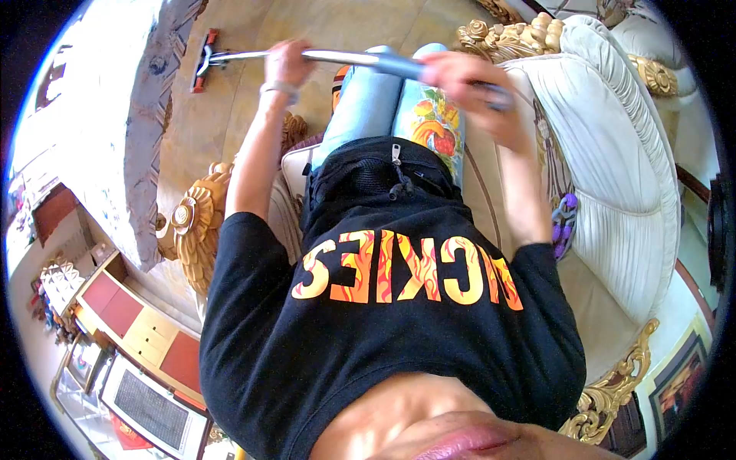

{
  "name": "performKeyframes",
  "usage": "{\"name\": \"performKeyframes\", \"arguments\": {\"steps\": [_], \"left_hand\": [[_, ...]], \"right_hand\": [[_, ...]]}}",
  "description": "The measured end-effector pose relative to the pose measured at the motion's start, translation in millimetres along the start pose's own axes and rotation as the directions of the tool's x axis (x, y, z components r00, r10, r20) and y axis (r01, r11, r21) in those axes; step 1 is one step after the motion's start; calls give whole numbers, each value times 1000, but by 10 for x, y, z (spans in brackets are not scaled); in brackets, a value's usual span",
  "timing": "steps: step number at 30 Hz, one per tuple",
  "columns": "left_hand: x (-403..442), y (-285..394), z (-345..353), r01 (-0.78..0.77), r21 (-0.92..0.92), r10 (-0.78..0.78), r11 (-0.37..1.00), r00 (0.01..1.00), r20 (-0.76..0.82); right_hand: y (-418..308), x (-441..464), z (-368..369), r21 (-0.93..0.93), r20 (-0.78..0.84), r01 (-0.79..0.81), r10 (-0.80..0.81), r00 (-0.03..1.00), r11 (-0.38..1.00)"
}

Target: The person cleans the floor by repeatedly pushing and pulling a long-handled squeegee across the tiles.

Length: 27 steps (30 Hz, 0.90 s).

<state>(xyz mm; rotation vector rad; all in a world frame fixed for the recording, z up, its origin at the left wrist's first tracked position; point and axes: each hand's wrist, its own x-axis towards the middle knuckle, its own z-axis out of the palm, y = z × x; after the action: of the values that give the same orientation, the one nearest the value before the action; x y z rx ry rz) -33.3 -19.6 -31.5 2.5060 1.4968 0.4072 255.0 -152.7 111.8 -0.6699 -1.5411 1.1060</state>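
Note:
A long silver pole [337, 56] runs sideways above my thighs. It has a blue-grey section [400, 67] towards the right and a crosswise head [205, 61] with red ends at the left, over the tiled floor. My left hand [288, 63], with a band on its wrist, is closed round the bare metal part. At the blue-grey end my right hand [469, 80] has its fingers wrapped round the pole; motion blurs this hand. A dark grey tip [494, 96] shows beside its fingers. What the crosswise head is for cannot be made out.
I sit on a cream sofa [613, 146] with carved golden trim [201, 218]. Beside my right arm lies a purple and grey object [565, 222]. A white-covered piece of furniture [103, 126] stands at left, and a red and yellow cabinet [142, 318] at lower left.

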Motion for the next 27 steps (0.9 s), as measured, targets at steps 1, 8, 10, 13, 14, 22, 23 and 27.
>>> {"name": "performKeyframes", "arguments": {"steps": [1,8,10,13,14,22,23,27], "left_hand": [[83,358,-77,2,-96,5,995,997,78],[259,2699,-424,-451,-601,517,660,853,-72],[183,3092,-495,-509,-693,615,511,779,-119],[169,3225,-526,-585,-691,655,424,725,-212],[197,3185,-517,-600,-698,668,390,706,-234],[535,2455,-392,-676,-560,621,480,712,-327],[560,2348,-417,-643,-533,606,550,747,-274],[599,1934,-490,-619,-530,579,581,771,-266]], "right_hand": [[-257,-91,-276,-96,4,-50,51,999,994],[-2703,-1314,-1658,-710,-559,-76,-494,665,700],[-3143,-1349,-1563,-663,-543,163,-619,568,731],[-2977,-866,-933,-413,-518,564,-694,501,715],[-2928,-807,-846,-374,-524,597,-693,496,710],[-2248,-511,-551,-373,-489,532,-648,584,761],[-2158,-505,-535,-396,-488,519,-652,579,757],[-1844,-502,-410,-439,-242,554,-687,686,708]]}}
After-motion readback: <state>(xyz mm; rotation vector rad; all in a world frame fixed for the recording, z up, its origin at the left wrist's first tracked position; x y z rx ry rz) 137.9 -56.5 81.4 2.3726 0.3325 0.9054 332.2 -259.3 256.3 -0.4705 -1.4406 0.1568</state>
